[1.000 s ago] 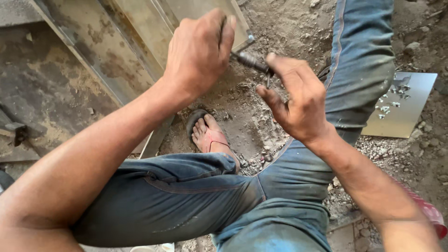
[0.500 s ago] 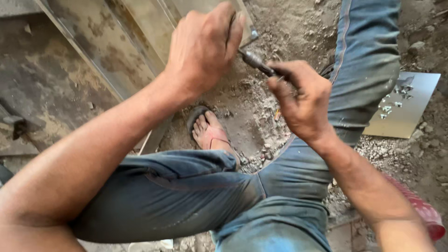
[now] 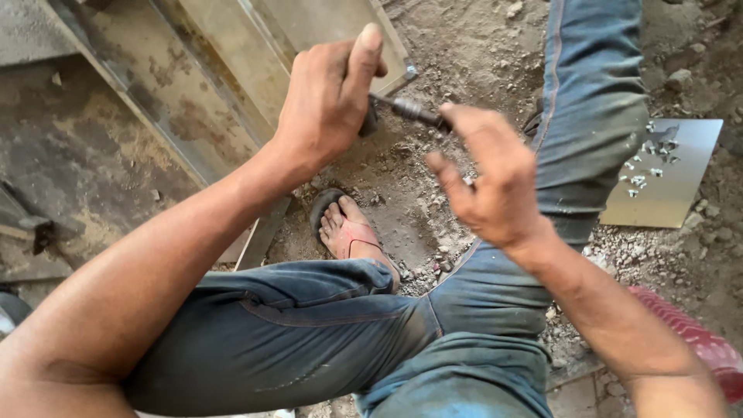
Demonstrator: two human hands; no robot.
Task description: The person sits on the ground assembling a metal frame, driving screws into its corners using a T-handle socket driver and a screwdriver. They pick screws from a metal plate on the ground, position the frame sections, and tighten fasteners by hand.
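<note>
Left hand (image 3: 329, 101) sits at 12 o'clock in our view, fist curled shut around the near end of a dark screwdriver (image 3: 410, 111), thumb stuck straight up. We see the tool's shaft poke out toward 3 o'clock from that fist, running nearly level. Right hand (image 3: 491, 182) is just right of centre, fingers half spread and loosely bent, palm turned toward the left hand; its index fingertip touches the far end of the screwdriver, but we can't tell whether it really pinches it. So the tool bridges the two hands, above the dirt ground (image 3: 464, 46).

Below the hands, at 6 o'clock, we see our own legs in blue jeans (image 3: 309, 333), one knee folded across, the other leg stretching up toward 1 o'clock. A bare foot in a sandal (image 3: 348, 228) rests on the dirt just under the left wrist. At 10 o'clock lie dusty metal beams (image 3: 193, 101), slanting. At 3 o'clock a flat shiny metal plate (image 3: 673, 186) lies on the rubble with small screws (image 3: 646, 166) scattered on it. A red ribbed thing (image 3: 696, 340) shows at 4 o'clock, behind the right forearm.
</note>
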